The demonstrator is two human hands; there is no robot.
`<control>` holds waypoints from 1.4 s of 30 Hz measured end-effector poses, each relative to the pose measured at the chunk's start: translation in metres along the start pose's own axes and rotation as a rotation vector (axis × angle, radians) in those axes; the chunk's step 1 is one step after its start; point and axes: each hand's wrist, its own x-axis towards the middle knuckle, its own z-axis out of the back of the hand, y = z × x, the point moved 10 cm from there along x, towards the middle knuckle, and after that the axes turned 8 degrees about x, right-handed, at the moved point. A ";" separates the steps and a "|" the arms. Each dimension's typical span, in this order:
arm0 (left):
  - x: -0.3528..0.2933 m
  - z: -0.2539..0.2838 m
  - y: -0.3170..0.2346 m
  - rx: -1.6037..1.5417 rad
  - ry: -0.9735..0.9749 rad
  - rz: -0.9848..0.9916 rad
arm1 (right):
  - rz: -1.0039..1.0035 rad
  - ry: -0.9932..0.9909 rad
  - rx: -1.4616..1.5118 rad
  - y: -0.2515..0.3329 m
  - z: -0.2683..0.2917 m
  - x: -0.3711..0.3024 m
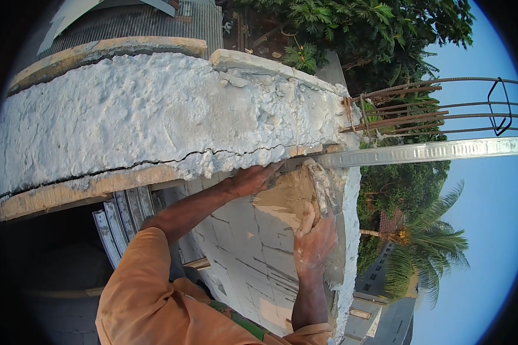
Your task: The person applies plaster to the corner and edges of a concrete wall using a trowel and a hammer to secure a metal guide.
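Observation:
My right hand [315, 241] is closed on a mortar-smeared trowel [323, 188], its blade edge-on near the wall's edge. Beside the blade, a patch of wet brown mortar [288, 198] covers part of the grey block wall [244, 230]. My left hand [254, 179] is against the underside of the rough concrete beam [155, 115], left of the mortar. Its fingers look bent, and what they grip is hidden. A long silvery metal strip [420, 152] runs from the beam's lower edge near the trowel out to the right.
Rusty rebar rods [408, 115] stick out from the beam's end, with a dark stirrup [501, 106] around them. Wooden boards [92, 192] line the beam's sides, a crack running along one. Corrugated roofing [138, 26], trees [380, 34] and a palm [431, 253] lie beyond.

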 end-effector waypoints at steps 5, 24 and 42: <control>0.000 -0.008 0.008 -0.011 0.047 0.072 | 0.352 -0.111 0.121 0.031 0.029 -0.020; -0.005 -0.006 0.025 -0.021 -0.097 0.060 | 0.198 -0.115 0.113 0.027 0.005 -0.017; -0.001 -0.012 0.026 -0.208 -0.078 0.195 | 0.091 -0.083 0.074 0.009 -0.020 -0.014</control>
